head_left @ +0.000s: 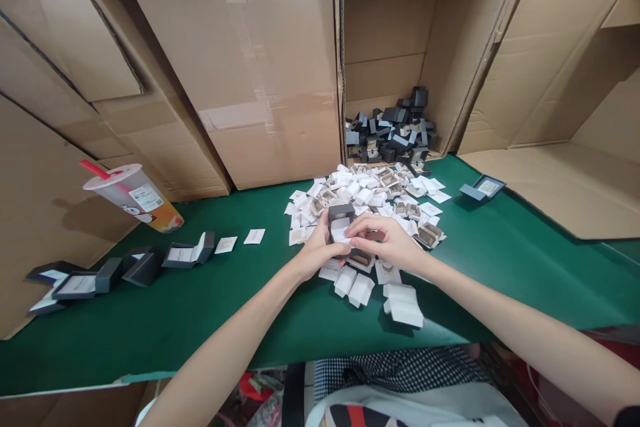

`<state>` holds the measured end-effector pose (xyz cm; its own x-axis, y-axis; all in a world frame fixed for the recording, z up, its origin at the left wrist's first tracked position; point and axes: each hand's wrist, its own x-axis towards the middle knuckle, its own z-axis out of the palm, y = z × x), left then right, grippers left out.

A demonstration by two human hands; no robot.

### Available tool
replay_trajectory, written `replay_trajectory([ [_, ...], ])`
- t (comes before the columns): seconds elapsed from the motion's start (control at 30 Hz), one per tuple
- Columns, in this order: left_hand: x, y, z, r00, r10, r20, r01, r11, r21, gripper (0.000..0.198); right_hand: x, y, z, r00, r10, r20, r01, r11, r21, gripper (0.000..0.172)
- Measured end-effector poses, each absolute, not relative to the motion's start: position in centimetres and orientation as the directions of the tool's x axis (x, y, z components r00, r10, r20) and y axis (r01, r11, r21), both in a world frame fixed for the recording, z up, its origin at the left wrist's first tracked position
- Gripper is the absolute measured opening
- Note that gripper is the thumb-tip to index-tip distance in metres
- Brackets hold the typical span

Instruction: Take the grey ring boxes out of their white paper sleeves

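My left hand (318, 248) is closed round a small black box (341, 211) whose lid stands up. A white folded insert (340, 229) sits in the front of that box. The fingers of my right hand (384, 238) pinch at the insert's right edge, its thumb and fingertips touching the white piece. Behind and around both hands spreads a heap of white folded inserts (364, 195). Several more loose white inserts (361, 289) lie just below the hands. The inside of the box is partly hidden by my fingers.
A green tabletop (215, 320) carries everything. Open black boxes (143, 265) line the left, beside white cards (255, 236) and a tilted drink cup (145, 197). At the back, a cardboard carton (390, 27) holds many black boxes (395, 130). One open box (483, 187) lies right.
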<state>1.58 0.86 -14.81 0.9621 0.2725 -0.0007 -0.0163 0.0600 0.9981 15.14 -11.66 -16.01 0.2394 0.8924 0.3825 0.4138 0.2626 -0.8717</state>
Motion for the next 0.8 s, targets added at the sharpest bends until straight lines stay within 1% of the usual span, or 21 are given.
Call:
replay_trajectory([
  [0.1, 1.5, 0.8, -14.6, 0.959, 0.276, -0.068, 0.030, 0.139, 0.990, 0.068, 14.6, -11.7, -15.8, 0.246, 0.875, 0.417, 0.399, 0.301, -0.866, 0.014],
  [0.2, 1.3, 0.7, -14.4, 0.953, 0.290, -0.090, 0.038, 0.179, 0.983, 0.071, 14.1, -11.8, -15.7, 0.229, 0.863, 0.451, 0.398, 0.340, -0.852, 0.016],
  [0.33, 1.0, 0.7, -14.3, 0.964, 0.246, -0.105, 0.044, 0.242, 0.969, 0.080, 14.0, -12.0, -15.7, 0.186, 0.862, 0.471, 0.429, 0.360, -0.828, 0.019],
  [0.4, 0.9, 0.8, -14.2, 0.970, 0.212, -0.116, 0.054, 0.277, 0.959, 0.081, 14.0, -12.1, -15.8, 0.177, 0.855, 0.487, 0.459, 0.366, -0.810, 0.019],
  [0.5, 0.8, 0.9, -14.2, 0.975, 0.187, -0.123, 0.060, 0.315, 0.947, 0.076, 14.3, -12.2, -16.1, 0.155, 0.802, 0.577, 0.541, 0.420, -0.729, 0.016],
  [0.57, 0.8, 1.1, -14.1, 0.973, 0.190, -0.133, 0.061, 0.345, 0.937, 0.074, 14.5, -12.2, -16.5, 0.108, 0.761, 0.640, 0.590, 0.469, -0.657, 0.011],
  [0.6, 0.8, 1.2, -14.1, 0.971, 0.194, -0.137, 0.059, 0.361, 0.931, 0.075, 14.5, -12.2, -16.7, 0.077, 0.750, 0.657, 0.605, 0.488, -0.629, 0.014],
  [0.67, 0.8, 1.4, -14.1, 0.970, 0.202, -0.133, 0.048, 0.381, 0.923, 0.078, 14.6, -12.2, -17.0, 0.026, 0.738, 0.674, 0.632, 0.510, -0.583, 0.030],
  [0.7, 0.8, 1.4, -14.1, 0.970, 0.207, -0.124, 0.035, 0.387, 0.922, 0.081, 14.6, -12.1, -17.2, 0.016, 0.732, 0.681, 0.647, 0.512, -0.565, 0.035],
  [0.73, 0.8, 1.5, -14.1, 0.971, 0.212, -0.110, 0.020, 0.387, 0.922, 0.084, 14.5, -12.0, -17.4, 0.014, 0.725, 0.689, 0.665, 0.508, -0.548, 0.036],
  [0.8, 0.8, 1.5, -14.2, 0.972, 0.221, -0.081, -0.011, 0.385, 0.923, 0.089, 14.4, -11.8, -17.7, 0.032, 0.704, 0.710, 0.699, 0.492, -0.519, 0.032],
])
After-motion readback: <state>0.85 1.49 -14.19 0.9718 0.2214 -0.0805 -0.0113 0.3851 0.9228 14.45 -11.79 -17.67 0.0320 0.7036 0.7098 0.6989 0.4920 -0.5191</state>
